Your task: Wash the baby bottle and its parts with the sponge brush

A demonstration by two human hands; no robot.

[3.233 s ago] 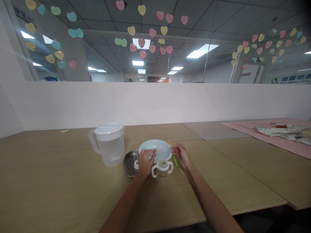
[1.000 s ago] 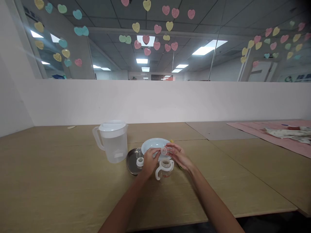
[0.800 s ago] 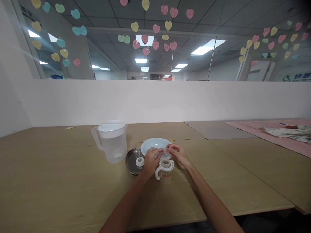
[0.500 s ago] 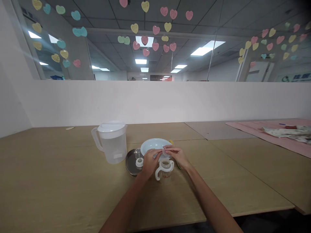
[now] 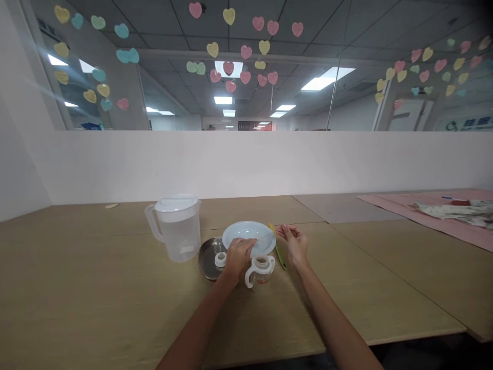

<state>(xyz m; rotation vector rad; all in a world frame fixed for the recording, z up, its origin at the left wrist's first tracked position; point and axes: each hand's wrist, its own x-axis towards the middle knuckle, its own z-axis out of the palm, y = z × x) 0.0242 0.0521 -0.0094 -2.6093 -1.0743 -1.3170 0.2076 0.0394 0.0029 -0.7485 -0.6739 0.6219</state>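
Note:
My left hand (image 5: 238, 258) is closed in a pinch over the near left rim of a white bowl (image 5: 249, 226). To the bowl's right, my right hand (image 5: 295, 242) is raised, fingertips pinched together. A thin clear tube (image 5: 265, 237) stretches between the two hands above the bowl; what sits at its ends is hidden by my fingers. Just right of my left hand stands an uncapped clear baby bottle (image 5: 263, 277) with white handles. At the left, a round metal tray (image 5: 207, 262) holds a white bottle collar (image 5: 221, 259) and a clear cap (image 5: 218, 243).
A lidded translucent pitcher (image 5: 179, 228) stands behind and left of the tray. A yellow-green brush-like tool (image 5: 282, 257) lies beside the bowl. Far right, a pink cloth (image 5: 389, 203) carries other items. The table's front edge runs below my right forearm.
My right hand has moved right and a little up, away from my left hand. The small translucent piece formerly between them has given way to a thin tube spanning the gap.

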